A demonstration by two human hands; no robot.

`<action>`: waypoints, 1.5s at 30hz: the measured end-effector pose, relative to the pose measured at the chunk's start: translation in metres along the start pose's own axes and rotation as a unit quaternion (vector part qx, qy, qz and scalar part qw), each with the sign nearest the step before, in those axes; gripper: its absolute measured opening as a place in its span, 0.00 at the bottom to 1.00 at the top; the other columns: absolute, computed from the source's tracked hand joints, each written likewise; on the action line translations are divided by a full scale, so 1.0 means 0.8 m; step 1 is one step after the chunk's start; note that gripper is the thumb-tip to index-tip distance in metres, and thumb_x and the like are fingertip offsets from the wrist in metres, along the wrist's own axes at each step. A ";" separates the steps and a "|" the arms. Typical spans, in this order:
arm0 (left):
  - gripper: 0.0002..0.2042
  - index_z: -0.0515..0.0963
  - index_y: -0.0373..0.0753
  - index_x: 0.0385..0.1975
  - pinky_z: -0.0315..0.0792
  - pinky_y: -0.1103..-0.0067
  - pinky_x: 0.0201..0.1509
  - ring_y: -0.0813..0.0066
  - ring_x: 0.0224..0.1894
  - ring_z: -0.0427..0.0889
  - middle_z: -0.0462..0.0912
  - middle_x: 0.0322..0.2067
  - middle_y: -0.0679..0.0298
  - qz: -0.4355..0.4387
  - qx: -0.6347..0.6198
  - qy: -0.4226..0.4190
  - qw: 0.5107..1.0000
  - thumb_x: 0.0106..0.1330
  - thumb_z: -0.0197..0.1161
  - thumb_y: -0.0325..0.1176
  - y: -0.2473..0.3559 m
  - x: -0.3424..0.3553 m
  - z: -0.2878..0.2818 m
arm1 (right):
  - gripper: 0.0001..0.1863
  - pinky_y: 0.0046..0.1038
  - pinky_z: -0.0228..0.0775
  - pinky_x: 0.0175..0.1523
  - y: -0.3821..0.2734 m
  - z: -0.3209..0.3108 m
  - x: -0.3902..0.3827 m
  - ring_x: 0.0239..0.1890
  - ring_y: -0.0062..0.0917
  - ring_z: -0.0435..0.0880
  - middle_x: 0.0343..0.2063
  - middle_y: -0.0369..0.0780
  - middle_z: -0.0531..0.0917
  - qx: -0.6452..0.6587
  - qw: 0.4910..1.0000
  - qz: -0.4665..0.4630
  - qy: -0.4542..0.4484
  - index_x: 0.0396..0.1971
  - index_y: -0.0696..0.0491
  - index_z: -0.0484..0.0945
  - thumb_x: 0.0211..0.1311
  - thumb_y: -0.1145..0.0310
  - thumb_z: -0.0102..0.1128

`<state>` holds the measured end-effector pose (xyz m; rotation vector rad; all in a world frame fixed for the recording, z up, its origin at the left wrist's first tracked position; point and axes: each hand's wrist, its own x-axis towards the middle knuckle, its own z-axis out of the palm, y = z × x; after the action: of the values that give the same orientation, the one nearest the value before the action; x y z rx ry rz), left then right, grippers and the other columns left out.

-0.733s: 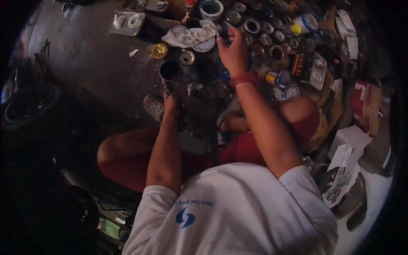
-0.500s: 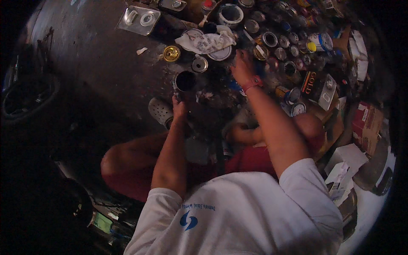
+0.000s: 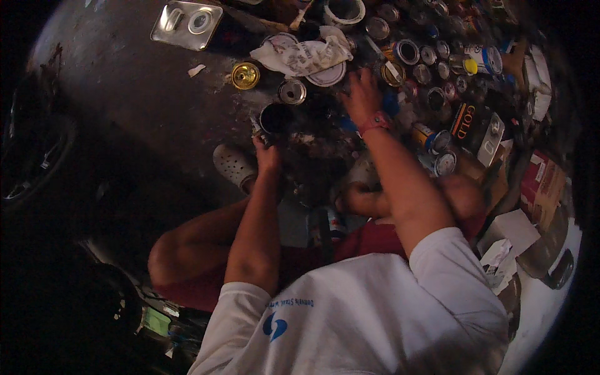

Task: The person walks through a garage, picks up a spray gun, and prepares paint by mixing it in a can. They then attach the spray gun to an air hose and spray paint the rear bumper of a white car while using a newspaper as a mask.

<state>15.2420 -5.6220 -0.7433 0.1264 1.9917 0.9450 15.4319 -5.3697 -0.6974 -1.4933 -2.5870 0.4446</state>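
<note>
My left hand (image 3: 267, 153) is closed beside a dark open can (image 3: 275, 118). A short, pale, thin piece sticks up from its fingers next to the can's rim; its kind is too dim to make out. My right hand (image 3: 364, 100) stretches forward with its fingers apart and nothing visible in them. It is nearest to a round pale lid (image 3: 327, 75) on its left and an open can with a yellowish inside (image 3: 393, 74) on its right. A crumpled, printed white cloth or paper (image 3: 300, 57) partly covers the lid. A small silver can (image 3: 292, 92) and a gold-coloured can (image 3: 245, 75) stand farther left.
Many cans and jars crowd the far right, among them a lying can with a yellow cap (image 3: 470, 65). A rectangular metal tin (image 3: 186, 25) stands far left. At right are a dark box (image 3: 467, 122) and cardboard boxes (image 3: 541, 187). A wheel (image 3: 37, 162) shows at the left edge.
My right hand's fingers have spread and reach slightly farther forward. The thin piece in my left hand shows more clearly beside the can. The whole view has shifted and tilted a little.
</note>
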 end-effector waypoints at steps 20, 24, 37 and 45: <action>0.29 0.68 0.40 0.73 0.70 0.68 0.70 0.65 0.67 0.77 0.76 0.67 0.58 0.070 0.002 -0.112 0.991 0.73 0.66 0.32 0.239 -0.176 -0.110 | 0.21 0.41 0.82 0.56 0.002 0.022 -0.046 0.61 0.45 0.76 0.55 0.45 0.73 0.091 0.993 0.013 0.075 0.53 0.50 0.78 0.59 0.77 0.66; 0.28 0.69 0.38 0.73 0.65 0.66 0.75 0.63 0.71 0.74 0.74 0.71 0.57 0.242 0.096 -0.071 0.963 0.74 0.66 0.33 0.365 -0.280 -0.143 | 0.23 0.44 0.78 0.60 -0.008 0.026 -0.052 0.61 0.47 0.76 0.56 0.45 0.73 0.173 0.978 0.052 0.102 0.51 0.50 0.77 0.56 0.76 0.74; 0.25 0.74 0.38 0.70 0.73 0.71 0.67 0.66 0.65 0.80 0.79 0.68 0.58 0.344 0.316 -0.022 0.884 0.72 0.59 0.21 0.431 -0.206 -0.159 | 0.33 0.46 0.74 0.65 -0.011 0.042 -0.055 0.62 0.50 0.77 0.58 0.49 0.76 0.248 0.946 0.131 0.161 0.60 0.51 0.72 0.55 0.76 0.78; 0.22 0.76 0.40 0.66 0.78 0.66 0.62 0.58 0.58 0.86 0.83 0.63 0.55 0.375 0.342 0.010 0.862 0.73 0.62 0.24 0.425 -0.237 -0.136 | 0.32 0.47 0.78 0.60 -0.018 0.014 -0.046 0.63 0.52 0.77 0.61 0.49 0.73 0.259 0.945 0.130 0.149 0.62 0.48 0.70 0.60 0.70 0.77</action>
<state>15.1817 -5.5258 -0.3551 1.3735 2.2406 0.6175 15.4362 -5.4104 -0.7019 -1.5557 -1.8554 0.7859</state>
